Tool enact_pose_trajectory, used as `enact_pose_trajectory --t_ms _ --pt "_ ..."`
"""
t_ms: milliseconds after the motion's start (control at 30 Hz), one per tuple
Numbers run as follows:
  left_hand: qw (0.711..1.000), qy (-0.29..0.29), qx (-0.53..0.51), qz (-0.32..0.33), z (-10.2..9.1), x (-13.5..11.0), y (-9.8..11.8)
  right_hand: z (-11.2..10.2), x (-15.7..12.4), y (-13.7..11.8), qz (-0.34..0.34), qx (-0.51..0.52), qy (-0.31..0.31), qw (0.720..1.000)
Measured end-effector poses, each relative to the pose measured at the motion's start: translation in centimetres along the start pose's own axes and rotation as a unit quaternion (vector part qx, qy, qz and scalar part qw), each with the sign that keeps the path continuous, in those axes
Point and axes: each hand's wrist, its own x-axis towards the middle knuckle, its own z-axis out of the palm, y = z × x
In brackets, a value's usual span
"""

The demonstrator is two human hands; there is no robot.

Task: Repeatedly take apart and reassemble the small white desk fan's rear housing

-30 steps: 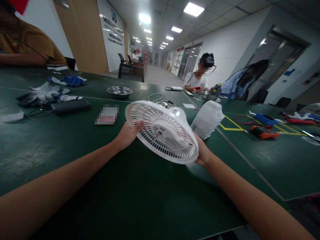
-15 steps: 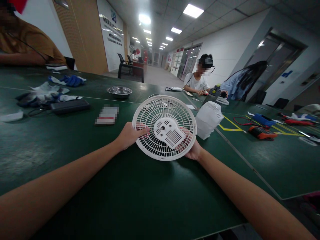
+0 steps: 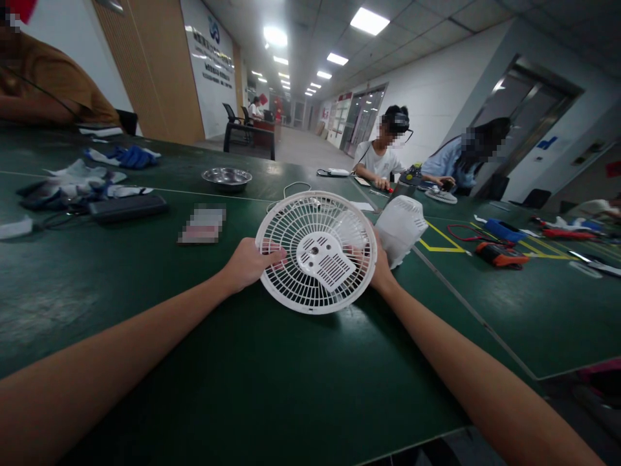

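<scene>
A round white fan grille point(image 3: 327, 298) with a slotted plate at its centre is held up above the green table, tilted toward me. My left hand point(image 3: 250, 264) grips its left rim, with the thumb on the near side and the fingers behind the bars. At the right rim is my right hand point(image 3: 381, 268), its fingers curled behind the grille and partly visible through the bars. Something pale and translucent shows through the upper right bars; I cannot tell what it is. Just right of the grille stands a white plastic housing point(image 3: 403, 228), partly hidden by it.
Beyond the grille lies a metal bowl point(image 3: 227, 178). To the left are gloves point(image 3: 80, 180), a black case point(image 3: 129, 208) and a blurred box point(image 3: 200, 224). An orange multimeter point(image 3: 501, 254) sits at the right. Co-workers point(image 3: 381, 155) are at the far side of the table.
My right hand has moved up along the back of the grille's right side. A pale translucent shape now shows behind the upper right bars. The left hand keeps its grip.
</scene>
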Motion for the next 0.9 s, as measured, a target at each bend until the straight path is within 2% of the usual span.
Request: enact_pose_trajectory --t_ms 67,133,233,333,367,433,533,567,600,700,733,800,900 --pt "1.0 0.0 0.003 -0.007 0.0 0.0 0.0 -0.8 0.4 0.6 -0.032 -0.126 0.017 0.991" --pt "1.0 -0.003 0.001 -0.008 0.0 0.1 -0.2 -1.2 0.5 0.8 -0.025 -0.188 0.006 0.982" --pt "1.0 -0.006 -0.021 -0.01 -0.1 0.2 -0.5 -1.3 0.2 0.0 -0.011 -0.224 0.003 0.974" --pt "0.999 -0.008 -0.037 -0.016 -0.1 0.3 -0.7 -2.1 0.1 -1.3 -0.049 -0.26 0.032 0.964" --pt "0.999 -0.009 -0.038 -0.017 -0.2 0.3 -0.7 -2.7 0.2 -1.6 -0.071 -0.278 0.066 0.956" --pt "0.999 -0.016 -0.033 -0.019 -0.2 0.3 -0.7 -4.2 0.7 -1.9 -0.11 -0.317 0.173 0.926" --pt "0.999 -0.02 -0.029 -0.019 -0.3 0.3 -0.7 -6.7 1.8 -0.6 -0.094 -0.345 0.326 0.875" --pt "0.999 -0.02 -0.026 -0.018 -0.2 0.3 -0.7 -7.2 2.1 0.2 -0.07 -0.334 0.348 0.873" --pt "1.0 -0.017 -0.021 -0.017 -0.2 0.3 -0.6 -7.6 2.4 1.2 -0.041 -0.308 0.349 0.884" --pt "1.0 -0.01 -0.006 -0.013 -0.2 0.2 -0.5 -7.7 2.8 4.5 0.089 -0.163 0.243 0.952" --pt "1.0 -0.01 -0.005 -0.01 -0.2 0.2 -0.5 -7.5 2.8 5.4 0.124 -0.146 0.216 0.958" --pt "1.0 -0.016 -0.006 -0.002 -0.2 0.1 -0.5 -7.0 2.8 6.7 0.16 -0.145 0.201 0.956" --pt "1.0 -0.023 -0.007 0.002 -0.3 0.2 -0.5 -6.7 3.0 6.9 0.169 -0.158 0.238 0.943"
